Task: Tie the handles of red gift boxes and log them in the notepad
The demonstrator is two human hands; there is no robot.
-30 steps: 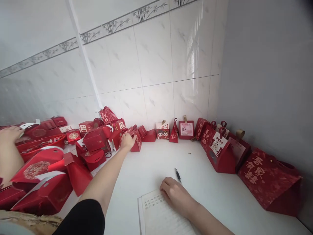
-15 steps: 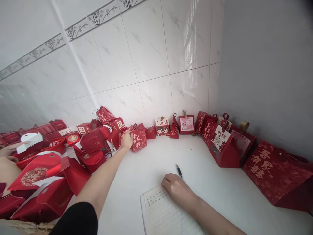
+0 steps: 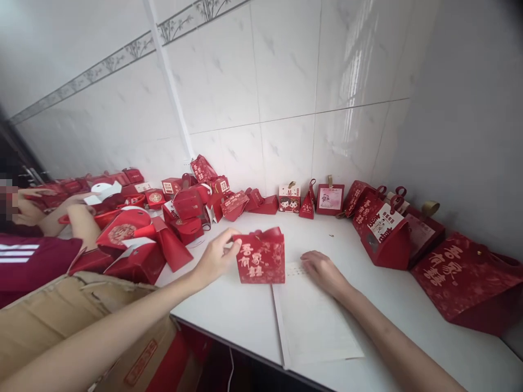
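My left hand (image 3: 216, 255) pinches the upper left edge of a small red gift box (image 3: 262, 262) with gold Chinese characters and a ribbon handle on top. The box hangs upright above the white table, in front of the left edge of an open notebook (image 3: 318, 324). On the notebook's upper part rests my right hand (image 3: 326, 272), fingers loosely bent and apart, with nothing visible in them. Handwriting shows near its fingertips. No pen is visible now.
A pile of red gift boxes (image 3: 188, 202) covers the table's left side. More boxes (image 3: 330, 199) stand along the wall and on the right, including a large one (image 3: 461, 277). A cardboard carton (image 3: 134, 326) is at lower left. A co-worker's arm (image 3: 84, 220) reaches over the pile.
My left hand has brought the red gift box from the pile toward me, above the notebook. My right hand stays on the page. The view has shifted left, showing the carton and co-worker.
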